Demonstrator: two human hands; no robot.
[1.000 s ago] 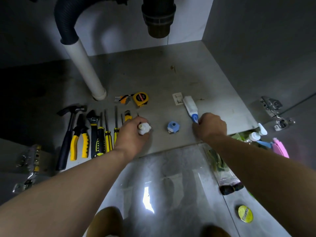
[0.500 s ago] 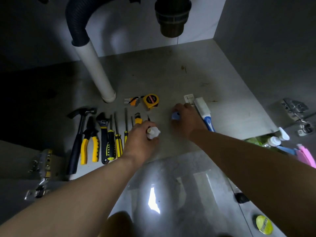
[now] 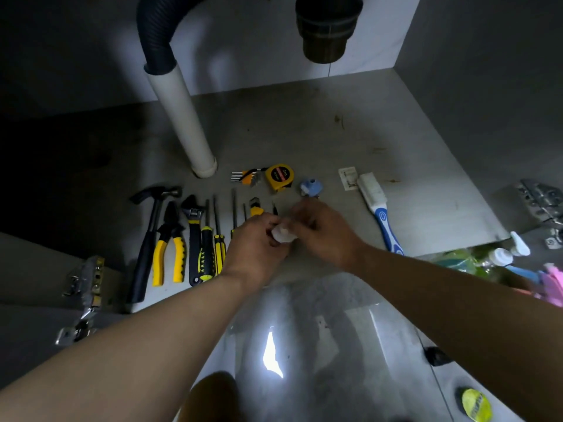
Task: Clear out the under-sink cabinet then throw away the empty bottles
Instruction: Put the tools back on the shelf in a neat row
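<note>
Both arms reach in over the front edge of the cabinet floor (image 3: 304, 141), and the hands meet just above it, near the front. The left grip (image 3: 254, 248) is clenched round a small white thing (image 3: 283, 235), with its fingers curled about it. The right grip (image 3: 327, 233) comes at the same white thing from the other side. Blur there hides whether it pinches the thing or only touches it. What the white thing is cannot be made out.

Left of the hands, tools lie in a row on the cabinet floor, handles toward the front: a hammer (image 3: 152, 226), pliers (image 3: 169, 245) with yellow handles, a wrench (image 3: 193, 226) and two screwdrivers (image 3: 207, 242). A yellow knife (image 3: 256, 208) shows partly behind the left grip.

Behind the row, near the foot of the white pipe (image 3: 182, 117), hex keys (image 3: 245, 177) lie just beside a yellow tape measure (image 3: 279, 176). A small blue round thing (image 3: 310, 187) sits just right of the tape measure, just beyond the right grip.

Further right a brush (image 3: 380, 208) with a blue handle lies with its head toward the back, and a pale card (image 3: 348, 178) lies just beside that head.

The bottles (image 3: 499, 257), white caps showing, are outside the cabinet, past its front right corner, next to a pink thing (image 3: 553, 281). A yellow-green round thing (image 3: 476, 405) lies on the floor tiles (image 3: 350, 345) at the lower right.

A black hose (image 3: 155, 35) joins the top of the white pipe.
</note>
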